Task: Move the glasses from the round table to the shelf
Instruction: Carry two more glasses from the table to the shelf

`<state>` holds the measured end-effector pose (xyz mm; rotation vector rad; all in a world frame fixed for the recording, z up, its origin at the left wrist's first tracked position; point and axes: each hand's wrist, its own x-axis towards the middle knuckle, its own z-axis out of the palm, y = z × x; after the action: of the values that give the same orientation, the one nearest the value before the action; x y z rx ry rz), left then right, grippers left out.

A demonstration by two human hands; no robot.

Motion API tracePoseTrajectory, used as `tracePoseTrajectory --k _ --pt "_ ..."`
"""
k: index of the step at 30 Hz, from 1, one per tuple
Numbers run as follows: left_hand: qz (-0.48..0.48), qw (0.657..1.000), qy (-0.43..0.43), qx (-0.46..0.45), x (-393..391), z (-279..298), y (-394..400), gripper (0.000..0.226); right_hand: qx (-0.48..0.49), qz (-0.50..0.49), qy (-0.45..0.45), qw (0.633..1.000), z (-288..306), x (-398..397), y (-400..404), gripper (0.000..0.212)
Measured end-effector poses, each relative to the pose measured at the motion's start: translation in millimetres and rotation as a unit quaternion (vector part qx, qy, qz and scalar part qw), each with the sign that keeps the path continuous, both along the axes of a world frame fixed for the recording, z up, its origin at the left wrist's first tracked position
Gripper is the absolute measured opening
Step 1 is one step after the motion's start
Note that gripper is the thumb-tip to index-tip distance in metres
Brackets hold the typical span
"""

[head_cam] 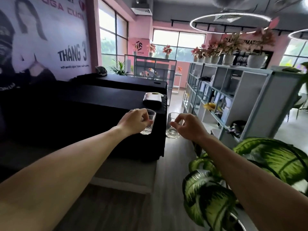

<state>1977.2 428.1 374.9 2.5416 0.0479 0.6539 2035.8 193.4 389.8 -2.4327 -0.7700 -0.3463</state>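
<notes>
Both hands grip clear glasses upright, mouths up: left hand (135,120) one (148,122), right hand (189,126) another (172,125).

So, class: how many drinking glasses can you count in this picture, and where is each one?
2. One glass is held in the left hand; the other glass is held in the right hand. More may sit unseen in the grey shelf.
</notes>
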Motion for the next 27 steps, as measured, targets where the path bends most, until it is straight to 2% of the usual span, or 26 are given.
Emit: tracePoseTrajectory --k 12,19,23,27 --pt "0.067 0.998 0.004 0.002 98.7 -6.0 140.9 0.025 0.024 0.067 0.022 0.997 -8.0 125.1 150.4 0.019" --pt "0.141 0.99 0.003 0.01 151.9 -9.6 226.3 0.025 0.013 0.145 0.006 0.989 -8.2 208.5 251.9 0.017" --pt "0.202 0.979 0.005 0.008 179.4 1.8 277.8 0.025 -0.013 0.196 -0.022 0.98 5.8 259.3 318.6 0.031" --pt "0.258 0.966 -0.004 0.002 193.4 10.3 324.1 0.026 -0.009 0.248 -0.021 0.968 15.2 297.7 382.7 0.024"
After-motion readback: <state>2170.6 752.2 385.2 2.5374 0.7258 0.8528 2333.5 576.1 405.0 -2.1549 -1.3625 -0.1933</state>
